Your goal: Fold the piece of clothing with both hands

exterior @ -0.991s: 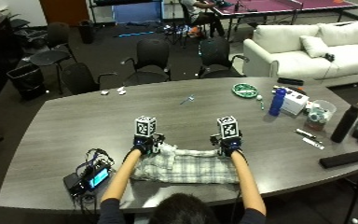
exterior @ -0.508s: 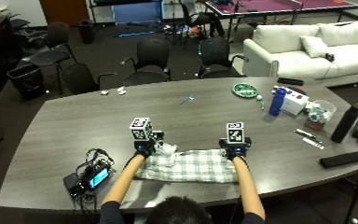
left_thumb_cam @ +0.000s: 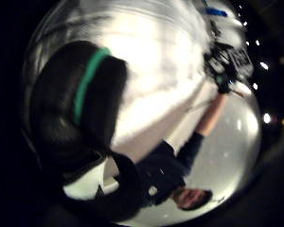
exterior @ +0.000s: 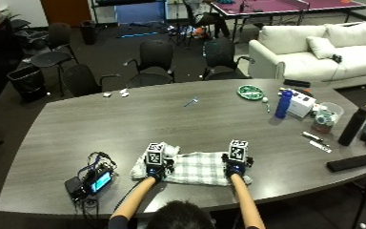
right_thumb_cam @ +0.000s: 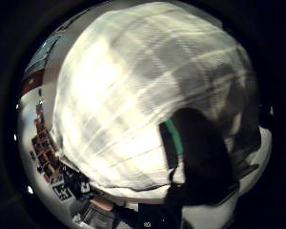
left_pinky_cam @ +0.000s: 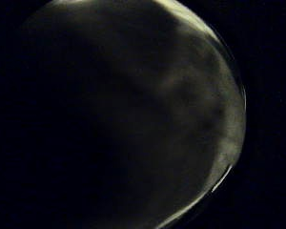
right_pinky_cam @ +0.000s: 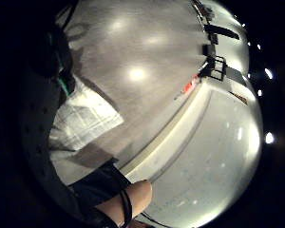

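My room is evenly lit from overhead, and soft glare spots sit on the bench (exterior: 170, 119). My left little-finger palm view is nearly black. The other palm views bulge at their edges, blurred, with blown-out white patches.

Outside view: high, behind person, facing table (exterior: 170, 119). Palm views: close against checked garment (exterior: 198, 168); both thumb-side views share it.

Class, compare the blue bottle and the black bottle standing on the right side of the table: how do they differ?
The blue bottle is shorter, with a white cap; the black bottle is taller and dark all over. The blue bottle stands beside a white box; the black bottle stands nearer the table's right edge. Both stand upright, untouched.
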`<action>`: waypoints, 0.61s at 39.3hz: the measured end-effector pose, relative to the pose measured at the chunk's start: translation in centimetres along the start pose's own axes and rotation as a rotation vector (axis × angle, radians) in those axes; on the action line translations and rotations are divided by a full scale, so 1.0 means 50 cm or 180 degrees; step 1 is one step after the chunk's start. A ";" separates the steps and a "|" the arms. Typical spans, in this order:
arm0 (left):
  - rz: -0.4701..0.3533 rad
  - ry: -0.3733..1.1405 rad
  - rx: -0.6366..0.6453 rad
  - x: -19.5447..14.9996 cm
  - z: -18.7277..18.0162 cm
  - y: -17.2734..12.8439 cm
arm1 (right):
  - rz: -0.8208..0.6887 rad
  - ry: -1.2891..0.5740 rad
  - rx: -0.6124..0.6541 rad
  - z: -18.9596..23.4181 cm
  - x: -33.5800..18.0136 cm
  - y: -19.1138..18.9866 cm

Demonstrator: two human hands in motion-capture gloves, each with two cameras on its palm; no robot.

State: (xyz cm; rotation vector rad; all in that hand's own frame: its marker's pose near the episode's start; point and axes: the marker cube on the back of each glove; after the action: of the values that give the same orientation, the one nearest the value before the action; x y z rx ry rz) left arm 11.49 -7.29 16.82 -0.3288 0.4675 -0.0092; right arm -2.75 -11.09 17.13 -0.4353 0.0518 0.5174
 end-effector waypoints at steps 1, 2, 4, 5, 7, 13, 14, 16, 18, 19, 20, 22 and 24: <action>-0.0030 -0.0088 0.0139 -0.006 0.000 -0.012 | -0.0009 -0.0039 0.0102 -0.002 -0.007 -0.001; -0.0065 -0.0166 0.0272 -0.013 -0.002 -0.024 | -0.0022 -0.0073 0.0183 -0.004 -0.014 -0.002; -0.0230 -0.0259 0.0399 -0.029 -0.007 -0.040 | -0.0083 -0.0123 0.0313 -0.009 -0.029 0.001; -0.0341 -0.0278 0.0397 -0.038 -0.009 -0.045 | -0.0120 -0.0141 0.0372 -0.011 -0.037 0.004; -0.0517 -0.0295 0.0376 -0.052 -0.016 -0.052 | -0.0195 -0.0170 0.0454 -0.014 -0.050 0.010; -0.0844 -0.0511 0.0364 -0.087 -0.066 -0.043 | -0.0307 -0.0254 0.0476 -0.017 -0.046 0.012; -0.0850 -0.0570 0.0371 -0.091 -0.074 -0.039 | -0.0262 -0.0256 0.0486 -0.018 -0.034 0.006; -0.0843 -0.0689 0.0392 -0.101 -0.088 -0.032 | -0.0155 -0.0233 0.0497 -0.018 -0.002 -0.006; -0.0849 -0.0767 0.0393 -0.109 -0.096 -0.024 | -0.0038 -0.0199 0.0519 -0.020 0.036 -0.016; -0.0860 -0.0775 0.0393 -0.113 -0.098 -0.021 | 0.0039 -0.0197 0.0554 -0.022 0.058 -0.022; -0.0876 -0.0760 0.0395 -0.117 -0.099 -0.017 | 0.0139 -0.0214 0.0607 -0.025 0.082 -0.029; -0.0925 -0.0687 0.0367 -0.121 -0.101 -0.005 | 0.0364 -0.0344 0.0709 -0.035 0.134 -0.041; -0.0971 -0.0626 0.0304 -0.124 -0.105 0.012 | 0.0511 -0.0620 0.0700 -0.049 0.182 -0.044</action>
State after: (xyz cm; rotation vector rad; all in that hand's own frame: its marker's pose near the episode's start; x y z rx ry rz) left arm 3.60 -7.84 14.96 -0.3010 0.2179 -0.2928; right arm 6.37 -9.56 14.34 -0.1650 -0.0440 0.7021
